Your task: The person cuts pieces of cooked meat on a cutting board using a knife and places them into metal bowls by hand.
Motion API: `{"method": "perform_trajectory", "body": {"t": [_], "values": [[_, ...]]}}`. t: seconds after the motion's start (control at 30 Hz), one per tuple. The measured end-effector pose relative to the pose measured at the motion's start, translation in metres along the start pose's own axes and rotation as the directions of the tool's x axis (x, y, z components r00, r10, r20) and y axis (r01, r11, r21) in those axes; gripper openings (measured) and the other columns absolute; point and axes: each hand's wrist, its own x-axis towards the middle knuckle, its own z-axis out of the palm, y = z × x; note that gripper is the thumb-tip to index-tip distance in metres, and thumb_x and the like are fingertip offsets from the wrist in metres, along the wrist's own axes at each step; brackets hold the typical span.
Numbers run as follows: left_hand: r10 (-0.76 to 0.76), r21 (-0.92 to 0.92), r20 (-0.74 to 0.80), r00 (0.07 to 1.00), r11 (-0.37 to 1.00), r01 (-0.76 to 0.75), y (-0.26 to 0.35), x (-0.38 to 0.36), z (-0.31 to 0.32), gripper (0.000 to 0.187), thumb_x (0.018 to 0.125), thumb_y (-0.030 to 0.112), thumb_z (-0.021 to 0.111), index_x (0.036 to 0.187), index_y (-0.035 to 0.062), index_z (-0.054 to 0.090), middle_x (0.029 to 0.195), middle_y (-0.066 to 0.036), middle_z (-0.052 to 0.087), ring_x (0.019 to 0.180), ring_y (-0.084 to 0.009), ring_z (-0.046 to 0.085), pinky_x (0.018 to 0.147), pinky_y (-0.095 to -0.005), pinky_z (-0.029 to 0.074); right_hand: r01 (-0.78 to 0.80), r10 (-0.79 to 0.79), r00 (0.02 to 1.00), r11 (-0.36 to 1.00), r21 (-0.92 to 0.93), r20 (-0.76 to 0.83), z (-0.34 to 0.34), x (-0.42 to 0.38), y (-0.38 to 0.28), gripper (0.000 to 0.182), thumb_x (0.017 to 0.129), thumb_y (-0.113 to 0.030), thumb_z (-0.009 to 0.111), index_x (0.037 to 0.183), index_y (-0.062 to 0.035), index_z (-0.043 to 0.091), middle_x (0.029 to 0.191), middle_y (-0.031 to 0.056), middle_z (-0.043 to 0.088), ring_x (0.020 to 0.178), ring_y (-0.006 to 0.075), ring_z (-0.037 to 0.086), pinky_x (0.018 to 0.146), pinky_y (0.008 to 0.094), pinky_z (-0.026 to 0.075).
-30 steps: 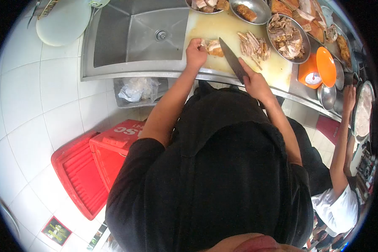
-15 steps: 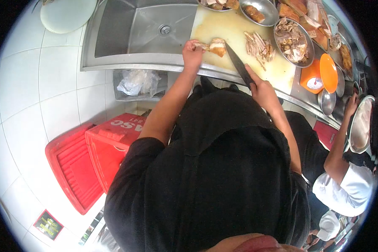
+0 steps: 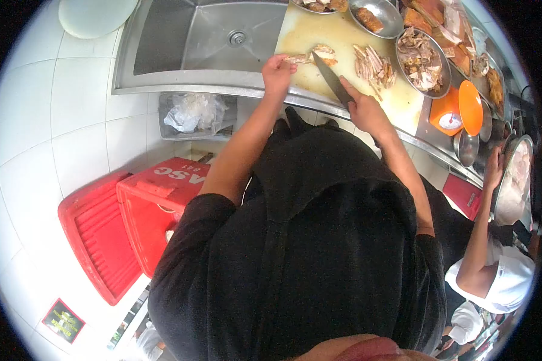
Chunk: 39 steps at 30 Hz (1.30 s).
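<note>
My left hand [image 3: 278,74] is closed on the narrow end of a piece of cooked meat [image 3: 323,53], perhaps a drumstick, near the sink side of the pale cutting board [image 3: 300,29]. My right hand [image 3: 368,113] grips the handle of a large kitchen knife [image 3: 332,79], index finger stretched along its back. The blade's tip lies over the thick end of the meat, partly covering it. To the right of the blade, a pile of sliced meat strips [image 3: 373,67] rests on the board.
A steel sink [image 3: 223,51] adjoins the board. Along its right stand a bowl of cut meat [image 3: 420,63], a bowl with one browned piece [image 3: 368,20] and an orange scale [image 3: 447,114]. A co-worker's hand [image 3: 494,171] holds a large bowl [image 3: 512,180]. Red crates [image 3: 144,216] stand lower left.
The knife has shifted left and up, its tip passing from beside the meat to over it. My left hand keeps its hold. The co-worker's bowl has moved slightly left and tipped.
</note>
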Motion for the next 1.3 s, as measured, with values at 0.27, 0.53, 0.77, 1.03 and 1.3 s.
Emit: {"method": "perform_trajectory", "body": {"t": [0.27,0.53,0.77,1.03,1.3], "values": [[0.182,0.544,0.085,0.980,0.815,-0.199,0.013,-0.005,-0.007,0.012,0.089,0.002,0.067,0.098,-0.0030,0.071,0.082,-0.009,0.074,0.072,-0.0125,0.068,0.066,-0.0297,0.054,0.171,-0.114,0.945,0.971,0.167,-0.306,-0.012,-0.010,-0.026,0.070,0.098,-0.009,0.055,0.163,-0.0218,0.030,0.094,0.0323,0.070,0.085,0.0498,0.069,0.079,0.0567,0.054],[0.188,0.587,0.077,0.979,0.785,-0.197,0.016,-0.014,-0.012,0.013,0.086,0.010,0.073,0.095,-0.0005,0.072,0.082,-0.009,0.074,0.075,-0.0150,0.067,0.069,-0.0324,0.054,0.056,-0.068,0.994,0.989,-0.139,-0.083,0.028,0.051,-0.031,0.087,0.089,-0.003,0.055,0.166,-0.0248,0.020,0.092,0.0313,0.071,0.085,0.0448,0.072,0.080,0.0553,0.056],[0.310,0.663,0.115,0.944,0.683,-0.305,0.017,-0.004,-0.007,0.011,0.088,0.012,0.070,0.093,0.0031,0.073,0.084,-0.015,0.074,0.075,-0.0253,0.071,0.073,-0.0362,0.056,0.004,-0.006,0.995,1.000,-0.021,-0.095,0.020,0.044,-0.009,0.079,0.095,-0.009,0.053,0.166,-0.0261,0.022,0.089,0.0310,0.071,0.085,0.0461,0.071,0.081,0.0554,0.055],[0.408,0.677,0.379,0.831,0.490,-0.549,0.014,0.020,0.015,0.020,0.092,0.010,0.065,0.110,0.0081,0.075,0.095,-0.018,0.075,0.083,-0.0350,0.072,0.079,-0.0401,0.057,0.051,-0.052,0.969,0.999,-0.012,-0.241,0.007,0.032,-0.009,0.072,0.096,-0.007,0.054,0.162,-0.0259,0.033,0.085,0.0303,0.069,0.078,0.0450,0.070,0.075,0.0540,0.055],[0.370,0.539,0.182,0.911,0.737,-0.407,0.018,0.008,-0.001,0.034,0.085,0.001,0.066,0.119,0.0034,0.072,0.097,-0.016,0.075,0.081,-0.0269,0.072,0.077,-0.0372,0.058,0.379,-0.378,0.731,0.917,-0.123,-0.569,-0.011,0.051,-0.061,0.078,0.091,-0.004,0.058,0.162,-0.0257,0.033,0.087,0.0202,0.070,0.075,0.0399,0.070,0.066,0.0517,0.056]]}}
